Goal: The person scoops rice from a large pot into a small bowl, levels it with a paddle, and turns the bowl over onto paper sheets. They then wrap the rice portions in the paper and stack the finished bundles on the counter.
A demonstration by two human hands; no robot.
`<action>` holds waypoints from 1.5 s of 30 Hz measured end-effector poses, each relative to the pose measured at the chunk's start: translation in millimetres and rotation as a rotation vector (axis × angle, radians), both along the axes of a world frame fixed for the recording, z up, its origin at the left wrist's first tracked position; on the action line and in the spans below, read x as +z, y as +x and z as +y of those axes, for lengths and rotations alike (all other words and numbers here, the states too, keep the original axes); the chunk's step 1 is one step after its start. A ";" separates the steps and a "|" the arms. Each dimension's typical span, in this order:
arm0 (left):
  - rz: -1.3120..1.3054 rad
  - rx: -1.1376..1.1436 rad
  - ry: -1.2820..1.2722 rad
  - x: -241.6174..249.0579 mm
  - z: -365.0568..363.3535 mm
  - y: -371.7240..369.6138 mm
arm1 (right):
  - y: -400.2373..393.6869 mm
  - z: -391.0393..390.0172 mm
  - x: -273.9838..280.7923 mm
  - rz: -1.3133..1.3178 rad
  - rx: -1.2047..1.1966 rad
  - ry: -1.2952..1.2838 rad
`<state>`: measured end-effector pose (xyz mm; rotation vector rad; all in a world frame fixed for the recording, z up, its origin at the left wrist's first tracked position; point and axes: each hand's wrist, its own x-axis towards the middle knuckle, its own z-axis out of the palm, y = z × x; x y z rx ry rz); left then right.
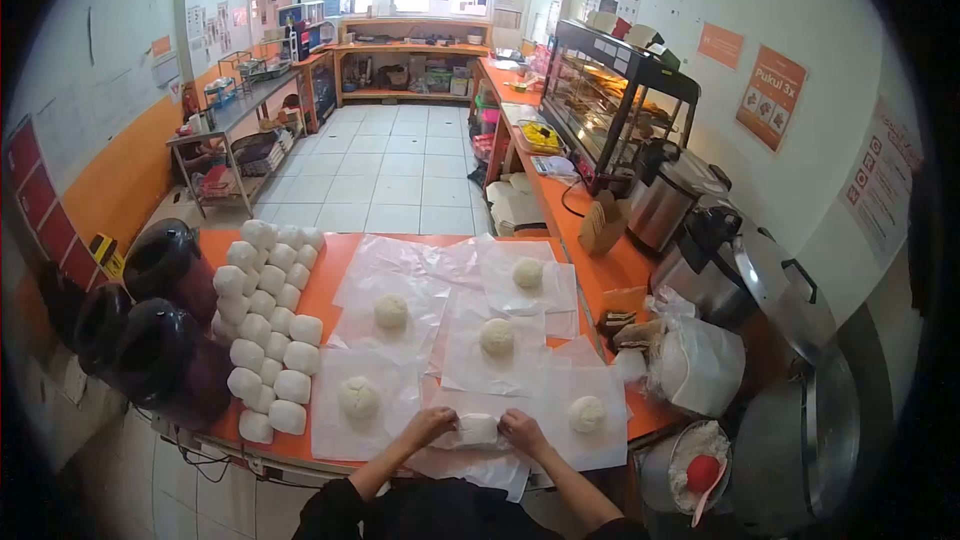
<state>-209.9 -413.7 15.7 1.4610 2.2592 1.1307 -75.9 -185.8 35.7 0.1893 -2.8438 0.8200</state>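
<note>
At the table's near edge, a white paper-wrapped packet (478, 429) lies between my two hands. My left hand (432, 424) pinches its left end, fingers closed on the paper. The right end is gripped by my right hand (522, 432), also closed. Under and around it are translucent white wrapping sheets (400, 370). Round white mounds that look like rice sit on several sheets: one mound (358, 397) left of my left hand, another mound (587, 414) right of my right hand, and a mound (496, 337) farther ahead.
Many finished white packets (275, 330) are stacked on the orange table's left side, beside dark round containers (165, 340). To the right stand a plastic bag (700, 365), large steel cookers (690, 260), and a pot of white grains (690, 440) with a red scoop (704, 475). A glass display case (610, 90) stands beyond.
</note>
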 end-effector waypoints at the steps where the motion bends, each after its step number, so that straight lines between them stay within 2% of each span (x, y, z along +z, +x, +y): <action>1: -0.011 0.082 0.028 2.8 -2.0 15.7 | 8.9 -6.9 1.7 0.051 -0.043 -0.034; 2: -0.025 0.162 0.055 6.2 -3.5 29.5 | 12.7 -9.7 0.6 0.081 -0.023 -0.007; 5: 0.196 0.181 -0.002 11.2 -13.3 49.8 | 24.0 -21.2 -2.9 0.141 0.003 0.027; 8: 0.165 0.139 0.002 19.1 -24.6 56.5 | 38.0 -17.2 2.3 0.141 0.020 0.022; 11: 0.229 0.132 0.170 41.8 -28.4 60.2 | 46.7 -16.4 13.9 0.130 0.066 -0.027; 14: 0.215 0.064 0.015 29.9 -28.6 57.1 | 49.2 -19.0 21.0 0.101 0.073 -0.153; 17: 0.007 0.113 -0.011 -9.2 -21.2 49.6 | 40.1 -0.2 -11.3 0.041 0.086 -0.210; 19: -0.208 0.103 0.034 -5.8 -17.5 36.6 | 31.4 2.8 -15.3 -0.082 0.017 -0.316; 23: -0.569 -0.011 -0.037 -21.8 -6.2 -4.2 | 6.5 -0.9 -1.6 -0.109 -0.047 0.001; 26: -0.527 -0.062 -0.305 -14.3 9.8 -25.7 | -9.3 -0.3 -5.6 -0.236 -0.066 0.105; 27: -0.393 -0.060 -0.333 -16.6 16.9 -27.4 | -14.0 -3.2 -2.2 -0.311 -0.086 0.125; 29: -0.125 -0.056 -0.380 -19.5 34.2 -27.4 | -20.9 -6.7 -2.0 -0.384 -0.123 0.153; 32: 0.145 -0.087 -0.264 -17.8 43.9 -27.2 | -25.8 -4.4 -12.8 -0.327 -0.129 0.122; 37: 0.049 -0.242 -0.171 -7.8 41.2 -21.8 | -18.3 -1.4 18.9 -0.060 0.101 0.027; 40: -0.085 -0.205 -0.222 16.2 34.7 -7.2 | -15.9 2.2 14.4 -0.284 0.126 -0.189; 43: -0.381 -0.089 -0.201 66.1 24.4 13.1 | -9.3 11.1 13.8 -0.301 0.066 -0.405; 45: -0.536 -0.047 -0.135 74.4 24.0 15.3 | -15.3 17.6 27.2 -0.317 0.044 -0.472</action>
